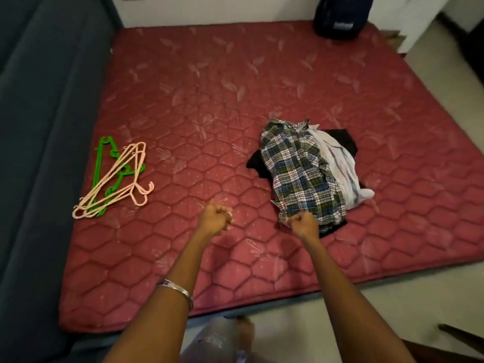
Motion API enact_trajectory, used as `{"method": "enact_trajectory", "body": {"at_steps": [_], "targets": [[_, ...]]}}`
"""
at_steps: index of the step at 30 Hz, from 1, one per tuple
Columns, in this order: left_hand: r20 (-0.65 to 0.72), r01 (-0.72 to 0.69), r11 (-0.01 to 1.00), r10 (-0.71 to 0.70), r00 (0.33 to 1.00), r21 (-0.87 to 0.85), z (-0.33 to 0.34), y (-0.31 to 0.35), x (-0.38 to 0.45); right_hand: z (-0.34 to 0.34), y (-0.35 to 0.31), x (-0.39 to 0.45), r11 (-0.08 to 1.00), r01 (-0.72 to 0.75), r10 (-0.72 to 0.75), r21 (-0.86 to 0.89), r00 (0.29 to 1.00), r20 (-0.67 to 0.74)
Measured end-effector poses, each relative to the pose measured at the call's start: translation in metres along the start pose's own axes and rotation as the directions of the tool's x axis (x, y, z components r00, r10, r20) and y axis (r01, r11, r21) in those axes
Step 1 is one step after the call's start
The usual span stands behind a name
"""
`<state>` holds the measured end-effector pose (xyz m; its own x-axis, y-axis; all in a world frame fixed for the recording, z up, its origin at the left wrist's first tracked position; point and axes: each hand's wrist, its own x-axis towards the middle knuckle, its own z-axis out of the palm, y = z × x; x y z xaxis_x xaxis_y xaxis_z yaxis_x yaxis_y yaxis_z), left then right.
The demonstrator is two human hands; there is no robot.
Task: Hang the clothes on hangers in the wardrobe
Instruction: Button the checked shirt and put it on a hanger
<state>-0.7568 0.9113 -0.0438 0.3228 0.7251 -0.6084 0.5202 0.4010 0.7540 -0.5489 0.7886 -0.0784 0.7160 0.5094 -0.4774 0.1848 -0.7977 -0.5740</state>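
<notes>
Task unstarted: clothes (305, 169) heaped on mattress (209, 100), hangers (115, 179) piled well apart at its left edge, nothing hung, wardrobe unseen; left hand (216, 218) and right hand (303, 225) fisted, fingers curled, holding nothing.

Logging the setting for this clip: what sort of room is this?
Most likely a bedroom in a home. A red quilted mattress fills most of the view, with a pile of clothes and a bunch of plastic hangers lying on it, and a dark backpack by the wall.
</notes>
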Motion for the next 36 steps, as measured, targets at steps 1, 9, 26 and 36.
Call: {"method": "enact_trajectory", "body": {"at_steps": [1, 9, 26, 36], "targets": [[-0.002, 0.027, 0.999, -0.027, 1.000, -0.041, 0.001, 0.001, 0.010, -0.002, 0.001, 0.010, 0.999, -0.039, 0.038, -0.007, 0.999, -0.030], [-0.080, 0.139, 0.972, -0.156, 0.985, -0.188, -0.008, 0.000, 0.103, 0.037, -0.033, 0.095, 0.875, -0.263, 0.212, -0.406, 0.963, -0.167], [0.166, 0.199, 0.968, -0.173, 0.971, -0.151, 0.079, 0.059, 0.185, -0.002, -0.021, 0.104, 0.820, 0.571, -0.532, 0.050, 0.791, -0.302], [0.214, 0.314, 0.821, -0.238, 0.947, -0.477, 0.118, 0.142, 0.182, -0.093, -0.048, 0.152, 0.925, 0.320, -0.356, 0.204, 0.547, 0.757]]}}
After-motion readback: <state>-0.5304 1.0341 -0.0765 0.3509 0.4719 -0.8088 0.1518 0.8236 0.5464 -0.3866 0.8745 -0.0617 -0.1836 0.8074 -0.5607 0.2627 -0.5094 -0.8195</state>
